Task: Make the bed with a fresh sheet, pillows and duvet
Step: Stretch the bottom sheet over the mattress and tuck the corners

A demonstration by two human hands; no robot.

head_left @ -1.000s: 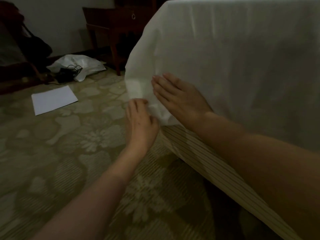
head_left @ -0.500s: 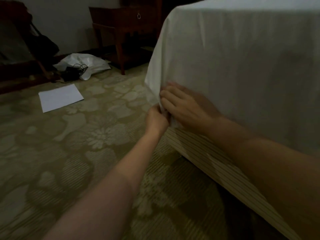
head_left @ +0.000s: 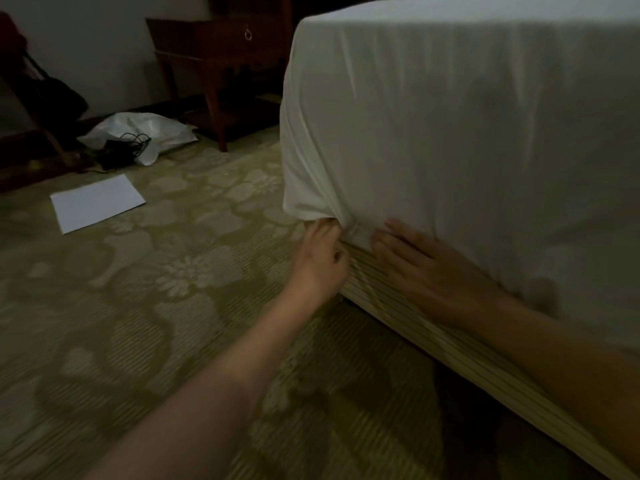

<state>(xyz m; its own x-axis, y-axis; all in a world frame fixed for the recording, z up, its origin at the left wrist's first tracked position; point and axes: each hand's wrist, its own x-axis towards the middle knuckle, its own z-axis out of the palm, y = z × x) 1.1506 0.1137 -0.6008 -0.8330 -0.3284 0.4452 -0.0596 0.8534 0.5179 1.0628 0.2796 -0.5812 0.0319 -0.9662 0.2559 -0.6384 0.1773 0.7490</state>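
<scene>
Left hand [head_left: 320,259] grip: fingers curled, pinching the bunched lower corner of the sheet [head_left: 450,126] at the bed corner, frame centre; fingertips tucked in under the fold where sheet meets the striped base [head_left: 415,317]. Right hand [head_left: 426,268] grip wide: fingers straight, flat against the sheet's bottom edge just right of the left hand, palm over the seam between sheet and base. The hands are near each other but apart, a tuft of sheet between them.

Versus half a second ago: the hands were touching, the right overlapping the left at the corner; now the right has slid along the edge to the right and flattened. The left sits lower and further under the corner. Sheet corner is pulled tighter, with creases running down to the pinch.

Sheet covers the mattress top and side, upper right of frame, hanging to the base.

Outward: patterned carpet [head_left: 156,289] fills lower left. White paper [head_left: 97,202] lies flat on it, left of centre. White bag [head_left: 149,129] on the floor, upper left, with a black cable bundle [head_left: 121,150] lying on it; contents not visible. Wooden nightstand [head_left: 221,46] at top centre, drawer closed.
</scene>
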